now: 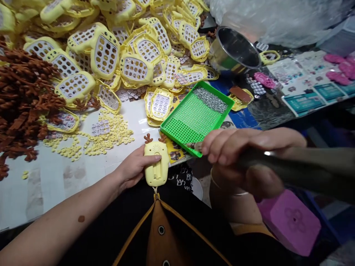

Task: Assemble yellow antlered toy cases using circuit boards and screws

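Observation:
My left hand (134,164) grips a yellow toy phone (163,170) with brown antlers, its back turned up and its battery bay uncovered; the thumb lies across the bay. My right hand (235,147) is wrapped around a dark, rod-shaped power screwdriver (310,168), blurred close to the camera. The screwdriver's tip points left, over the near corner of a green perforated tray (191,118) as seen from here. Small silver screws (209,99) lie heaped at the tray's far end. Behind the toy, a yellow shell with white keys (161,104) rests on a small stack.
Yellow front shells (135,70) pile up at the back. Brown antler pieces (24,99) are heaped at left, beside small yellow rings (113,133). A metal bowl (235,48) stands behind the tray. Below right is a pink stool (294,221).

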Motion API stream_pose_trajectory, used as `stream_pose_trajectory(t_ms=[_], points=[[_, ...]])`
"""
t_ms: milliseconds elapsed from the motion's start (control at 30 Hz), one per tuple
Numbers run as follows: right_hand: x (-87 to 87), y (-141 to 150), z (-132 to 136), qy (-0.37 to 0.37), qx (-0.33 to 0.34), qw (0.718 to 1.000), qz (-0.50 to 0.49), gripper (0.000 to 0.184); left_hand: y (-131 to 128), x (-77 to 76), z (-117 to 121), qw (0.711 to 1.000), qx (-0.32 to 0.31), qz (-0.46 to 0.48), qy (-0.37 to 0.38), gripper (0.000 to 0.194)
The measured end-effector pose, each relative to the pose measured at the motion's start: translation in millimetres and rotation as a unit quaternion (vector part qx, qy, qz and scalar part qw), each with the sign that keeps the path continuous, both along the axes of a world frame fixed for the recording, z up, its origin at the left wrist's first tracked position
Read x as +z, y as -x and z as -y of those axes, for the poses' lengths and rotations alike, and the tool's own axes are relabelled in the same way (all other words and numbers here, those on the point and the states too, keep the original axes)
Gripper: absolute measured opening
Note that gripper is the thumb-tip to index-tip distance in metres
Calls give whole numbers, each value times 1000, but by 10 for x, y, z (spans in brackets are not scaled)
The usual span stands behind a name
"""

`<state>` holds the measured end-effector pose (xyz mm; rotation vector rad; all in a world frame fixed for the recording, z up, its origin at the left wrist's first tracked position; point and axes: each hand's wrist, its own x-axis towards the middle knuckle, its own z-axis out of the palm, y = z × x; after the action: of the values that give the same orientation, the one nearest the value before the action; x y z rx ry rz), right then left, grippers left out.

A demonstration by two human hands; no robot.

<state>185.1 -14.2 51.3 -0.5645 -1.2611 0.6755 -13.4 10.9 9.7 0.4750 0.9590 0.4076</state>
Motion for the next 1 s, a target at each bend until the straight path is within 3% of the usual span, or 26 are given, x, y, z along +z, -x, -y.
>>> stream_pose_trajectory(t_ms=[100,233,567,833,1000], points=[[-105,-234,-95,-18,-84,996,-1,19,-4,28,-18,1000,-2,-12,4,41],[-284,-403,-215,-18,-130,991,22,19,-8,48,-36,999,-16,-32,-1,42],[-423,-445,-312,24,-148,989,14,19,-4,44,-35,999,-14,-35,10,45],[-455,-459,-309,59,-161,985,27,20,56,33,-20,999,-31,-18,4,51],[-282,-323,-193,40,-138,990,-15,12,75,38,46,1000,-20,-20,-9,51]])
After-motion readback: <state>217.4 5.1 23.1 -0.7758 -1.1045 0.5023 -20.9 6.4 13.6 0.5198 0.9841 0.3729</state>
